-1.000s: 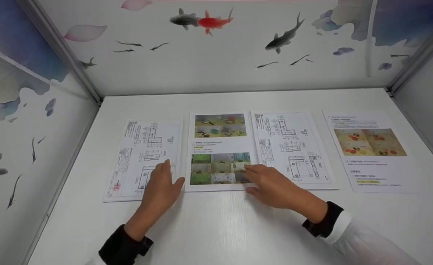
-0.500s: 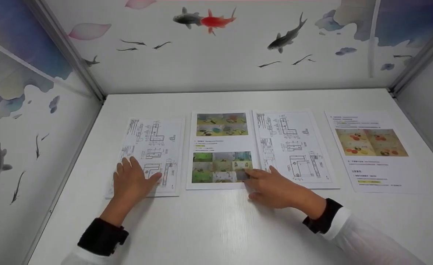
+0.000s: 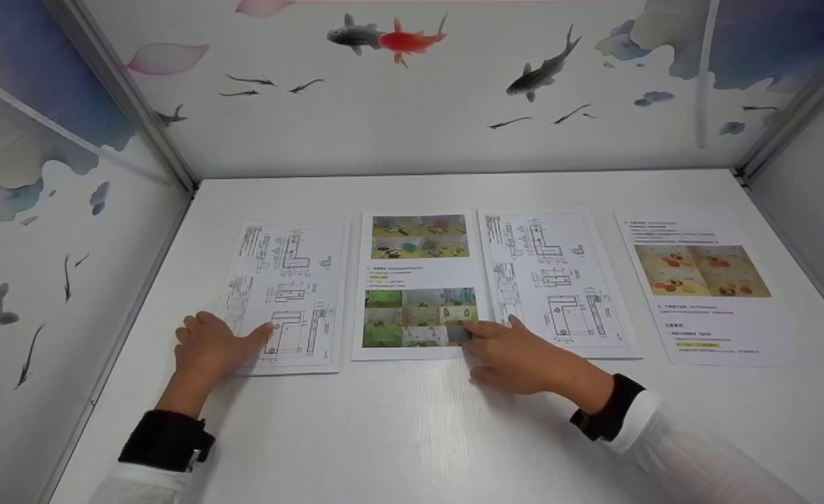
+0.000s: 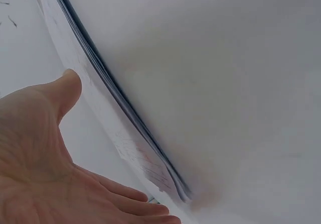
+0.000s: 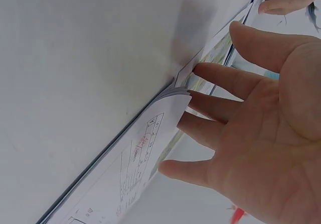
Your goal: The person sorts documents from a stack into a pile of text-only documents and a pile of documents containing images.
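At the left, a stack of technical drawing sheets (image 3: pixel 299 280) lies on the white table. My left hand (image 3: pixel 208 353) is at its lower left corner, thumb over the printed drawing and fingers spread at the left edge. In the left wrist view that hand (image 4: pixel 50 163) is open beside the layered paper edge. My right hand (image 3: pixel 524 360) rests where the photo-printed stack (image 3: pixel 419 276) meets a second drawing stack (image 3: pixel 573 269). In the right wrist view, its extended fingers (image 5: pixel 208 128) are at a slightly lifted paper corner (image 5: pixel 173 101); firm contact is unclear.
A thinner page with fruit-like photos (image 3: pixel 702 271) lies at the right of the table (image 3: pixel 412 434). White panels with painted fish (image 3: pixel 412 133) enclose the back and sides. A dark band (image 3: pixel 166 441) sits on each wrist.
My left hand has moved left, from the right part of the left drawing stack to its left edge, uncovering the lower drawing. My right hand has stayed nearly in place.
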`<state>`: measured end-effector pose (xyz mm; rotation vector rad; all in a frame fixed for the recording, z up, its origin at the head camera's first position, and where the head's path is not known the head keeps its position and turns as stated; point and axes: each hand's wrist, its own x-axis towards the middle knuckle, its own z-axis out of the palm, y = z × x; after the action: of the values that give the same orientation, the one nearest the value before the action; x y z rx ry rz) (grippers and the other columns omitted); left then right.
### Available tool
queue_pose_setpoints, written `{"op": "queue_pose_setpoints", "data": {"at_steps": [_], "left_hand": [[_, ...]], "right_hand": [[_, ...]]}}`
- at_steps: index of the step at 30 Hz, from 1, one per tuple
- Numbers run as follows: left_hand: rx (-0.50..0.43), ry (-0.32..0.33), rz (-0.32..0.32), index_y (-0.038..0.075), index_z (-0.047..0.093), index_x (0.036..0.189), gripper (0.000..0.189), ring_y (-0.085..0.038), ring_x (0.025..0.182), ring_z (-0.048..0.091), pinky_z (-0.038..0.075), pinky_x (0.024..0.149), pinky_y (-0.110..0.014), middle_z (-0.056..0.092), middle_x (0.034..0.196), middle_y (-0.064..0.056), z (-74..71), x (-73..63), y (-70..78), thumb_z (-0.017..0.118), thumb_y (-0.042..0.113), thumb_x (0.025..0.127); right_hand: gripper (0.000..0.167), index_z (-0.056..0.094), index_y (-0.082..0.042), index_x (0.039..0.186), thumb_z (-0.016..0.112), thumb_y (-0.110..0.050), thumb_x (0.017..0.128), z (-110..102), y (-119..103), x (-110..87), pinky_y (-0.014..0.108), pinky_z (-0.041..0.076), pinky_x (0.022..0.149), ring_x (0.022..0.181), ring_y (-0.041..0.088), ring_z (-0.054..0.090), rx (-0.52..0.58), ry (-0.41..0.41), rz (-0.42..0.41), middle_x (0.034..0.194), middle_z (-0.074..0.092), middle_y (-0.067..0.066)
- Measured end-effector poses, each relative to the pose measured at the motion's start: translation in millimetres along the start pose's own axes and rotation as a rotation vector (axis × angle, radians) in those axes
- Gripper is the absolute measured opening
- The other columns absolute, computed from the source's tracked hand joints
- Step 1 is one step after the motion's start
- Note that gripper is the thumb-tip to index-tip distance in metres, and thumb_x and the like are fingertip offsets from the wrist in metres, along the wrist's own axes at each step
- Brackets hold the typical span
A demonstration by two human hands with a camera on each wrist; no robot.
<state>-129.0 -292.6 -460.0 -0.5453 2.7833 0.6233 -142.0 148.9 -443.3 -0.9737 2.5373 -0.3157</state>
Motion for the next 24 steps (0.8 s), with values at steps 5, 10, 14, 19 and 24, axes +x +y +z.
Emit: {"op": "queue_pose_setpoints", "data": {"at_steps": [5, 10, 14, 19, 24], "left_hand": [[0.01, -0.018, -0.009, -0.033, 0.021, 0.134, 0.121, -0.053, 0.111, 0.036, 0.044, 0.084, -0.058, 0.036, 0.114, -0.039, -1.6, 1.2, -7.8, 0.064, 0.069, 0.086], [-0.004, -0.003, -0.01, -0.032, 0.033, 0.128, 0.114, -0.05, 0.107, 0.037, 0.046, 0.074, -0.05, 0.037, 0.109, -0.036, 0.0, 2.2, -9.7, 0.068, 0.067, 0.084], [-0.041, 0.017, -0.016, -0.027, 0.044, 0.123, 0.1, -0.047, 0.105, 0.039, 0.045, 0.071, -0.048, 0.04, 0.11, -0.035, 1.3, 1.1, -7.5, 0.071, 0.061, 0.085], [-0.064, 0.03, -0.016, -0.023, 0.05, 0.118, 0.081, -0.045, 0.101, 0.042, 0.044, 0.07, -0.047, 0.044, 0.109, -0.034, 3.3, -2.6, 1.0, 0.071, 0.049, 0.089], [-0.072, 0.054, -0.03, -0.024, 0.048, 0.118, 0.078, -0.044, 0.101, 0.043, 0.045, 0.071, -0.047, 0.045, 0.107, -0.032, 3.0, -1.3, 4.8, 0.075, 0.044, 0.088]], "right_hand": [[0.046, 0.061, -0.003, 0.138, 0.068, -0.026, 0.099, 1.6, 0.7, 0.8, 0.071, 0.021, 0.112, 0.146, 0.033, 0.036, -0.008, -0.001, 0.01, 0.157, 0.041, 0.017], [0.046, 0.062, -0.004, 0.137, 0.068, -0.027, 0.098, 2.7, 1.0, 1.0, 0.07, 0.021, 0.113, 0.146, 0.031, 0.037, -0.013, 0.001, 0.02, 0.158, 0.041, 0.015], [0.046, 0.062, -0.005, 0.137, 0.069, -0.028, 0.098, 3.3, 1.5, 1.0, 0.07, 0.022, 0.113, 0.146, 0.031, 0.037, -0.016, 0.003, 0.015, 0.158, 0.042, 0.015], [0.043, 0.063, -0.004, 0.134, 0.068, -0.026, 0.098, 3.9, 1.8, 1.3, 0.07, 0.023, 0.112, 0.145, 0.032, 0.038, -0.018, 0.008, 0.016, 0.157, 0.043, 0.016], [0.042, 0.063, -0.003, 0.134, 0.068, -0.025, 0.098, 4.3, 0.4, 2.4, 0.068, 0.023, 0.113, 0.145, 0.033, 0.038, -0.008, 0.009, 0.021, 0.157, 0.043, 0.017]]}}
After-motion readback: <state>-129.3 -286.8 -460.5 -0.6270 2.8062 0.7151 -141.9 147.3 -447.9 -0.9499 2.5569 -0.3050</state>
